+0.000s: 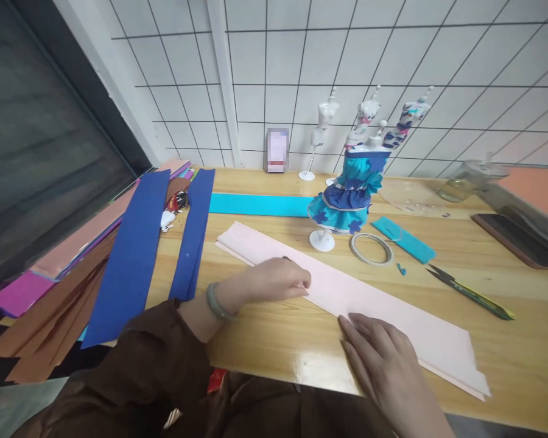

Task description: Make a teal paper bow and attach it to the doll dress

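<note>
A long folded strip of pale pink crepe paper (379,301) lies slantwise across the wooden table. My left hand (276,281), with a bangle at the wrist, is closed at the strip's near edge, thumb and fingers pinching it. Further right, my right hand (383,359) rests with its fingers stretched out over the same edge, partly on the paper and partly on the wood. Behind the strip stands a small mannequin in a blue and turquoise ruffled paper dress (354,188). A roll of tape (371,249) sits beside its white base.
Thread snips (470,292) and a folded turquoise piece (404,239) lie to the right, near a dark phone (523,240). Blue strips (132,255) and brown paper (59,316) fill the left side. A turquoise strip (260,205) and bare mannequins (326,115) are at the back.
</note>
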A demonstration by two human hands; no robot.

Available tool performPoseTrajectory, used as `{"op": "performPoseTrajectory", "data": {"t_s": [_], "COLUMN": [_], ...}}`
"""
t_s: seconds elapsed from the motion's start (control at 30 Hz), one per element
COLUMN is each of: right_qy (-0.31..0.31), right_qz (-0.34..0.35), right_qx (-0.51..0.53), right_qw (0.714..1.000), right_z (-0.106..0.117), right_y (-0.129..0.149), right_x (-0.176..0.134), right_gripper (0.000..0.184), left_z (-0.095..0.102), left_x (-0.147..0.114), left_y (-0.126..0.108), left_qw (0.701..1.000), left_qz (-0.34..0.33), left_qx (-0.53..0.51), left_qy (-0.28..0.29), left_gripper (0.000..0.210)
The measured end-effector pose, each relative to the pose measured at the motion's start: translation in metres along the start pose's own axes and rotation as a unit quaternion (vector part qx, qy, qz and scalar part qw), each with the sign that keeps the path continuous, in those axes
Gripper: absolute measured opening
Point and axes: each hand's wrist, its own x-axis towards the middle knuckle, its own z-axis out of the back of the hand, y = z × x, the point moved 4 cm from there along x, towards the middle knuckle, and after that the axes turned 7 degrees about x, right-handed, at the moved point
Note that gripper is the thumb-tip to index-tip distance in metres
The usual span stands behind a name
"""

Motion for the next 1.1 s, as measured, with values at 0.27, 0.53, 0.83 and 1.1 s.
{"op": "performPoseTrajectory", "data": {"t_s": [0.27, 0.53, 0.83, 1.1], "right_qy": [0.023, -0.001, 0.002, 0.033], "right_qz": [-0.024, -0.043, 0.035, 0.032], "right_qx": [0.006, 0.033, -0.033, -0.032], "right_qw": [0.999, 0.999, 0.999, 0.998], "right_z": [0.004, 0.010, -0.007, -0.010], "right_y": [0.006, 0.009, 0.018, 0.014], "right_x": [0.003, 0.004, 0.023, 0.011], "right_gripper": [0.034, 0.034, 0.047, 0.047], "left_z": [-0.024, -0.022, -0.018, -0.012], "left_x": [0.009, 0.012, 0.009, 0.002], "left_y": [-0.015, -0.019, -0.021, -0.008], "left_qw": [0.990, 0.985, 0.986, 0.986], "left_qz": [0.028, 0.061, 0.058, 0.100], "left_qx": [0.140, 0.160, 0.159, 0.136], "left_qy": [0.001, -0.004, 0.000, -0.007], "left_gripper": [0.033, 0.031, 0.034, 0.033]}}
